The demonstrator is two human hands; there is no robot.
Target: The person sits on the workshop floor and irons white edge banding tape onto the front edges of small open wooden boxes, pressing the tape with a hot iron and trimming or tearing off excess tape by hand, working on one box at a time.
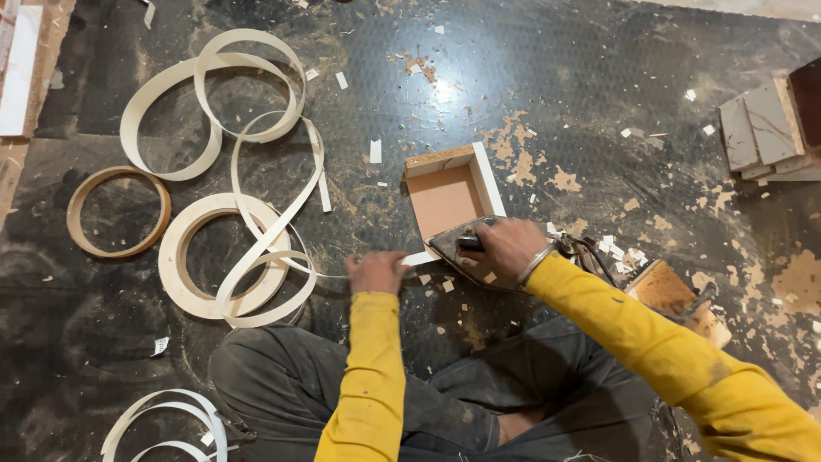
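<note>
Pressing the iron [462,248] onto the near edge of the small board box [449,192], so keep it flat and square to that edge imo. Your right hand [506,244] is closed round the iron's handle, fingers wrapped. Left hand [375,269] pinches the white edge-band strip [274,248] just beside the box, fingers together on it. Box sits on the dark floor mat [556,77], in front of your knees. Keep the strip taut and in line w/ the edge; slack lets it wander. Loose coils lie well to the left, clear of the iron.
</note>
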